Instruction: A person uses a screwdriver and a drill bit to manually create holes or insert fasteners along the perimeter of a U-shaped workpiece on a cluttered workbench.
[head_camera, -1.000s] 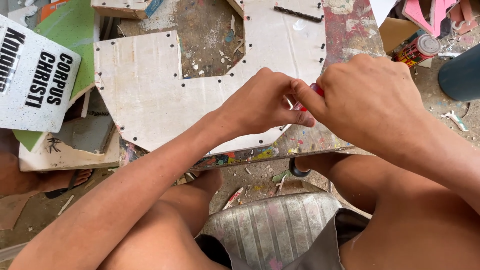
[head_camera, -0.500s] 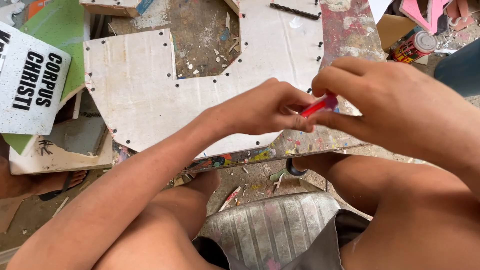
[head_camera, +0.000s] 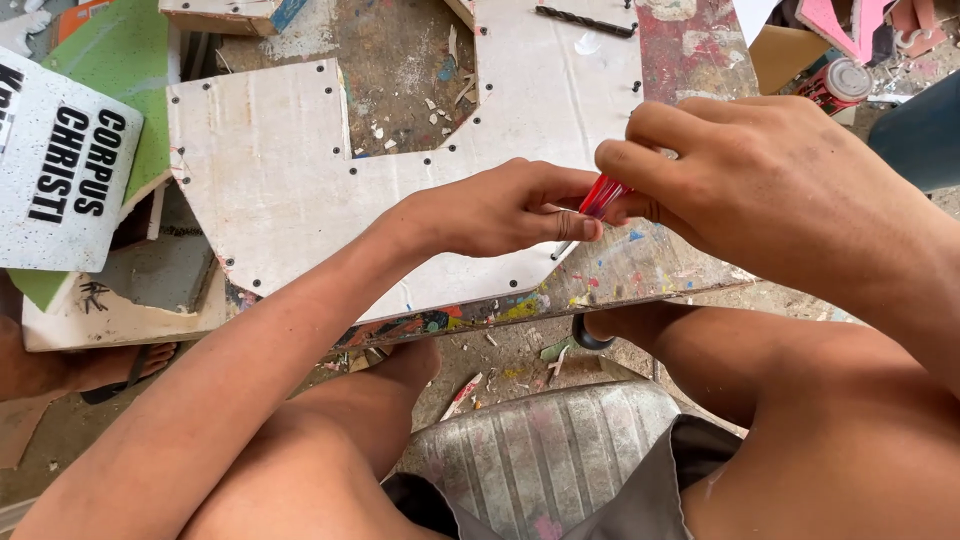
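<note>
The person is sitting on a ribbed seat (head_camera: 545, 455) with knees spread, both hands meeting above a paint-spattered bench (head_camera: 650, 270). The left hand (head_camera: 500, 210) is curling its fingers loosely, thumb and forefinger pinching the thin metal shaft just below a red tool (head_camera: 600, 197). The right hand (head_camera: 760, 180) is closing around the tool's translucent red handle, fingers folded over it. The tool is tilting, its tip (head_camera: 556, 254) pointing down at the near edge of a white board (head_camera: 270, 180).

The board is lying flat on the bench, with small dark holes along its edges and an angular cut-out in its middle. To the left, a white speckled sign (head_camera: 60, 165) with black lettering is leaning over a green sheet (head_camera: 110, 60). Farther off, a dark drill bit (head_camera: 585, 20) is resting on the board's far part, and a red-labelled can (head_camera: 835, 85) is lying at the upper right beside pink shapes (head_camera: 840, 25).
</note>
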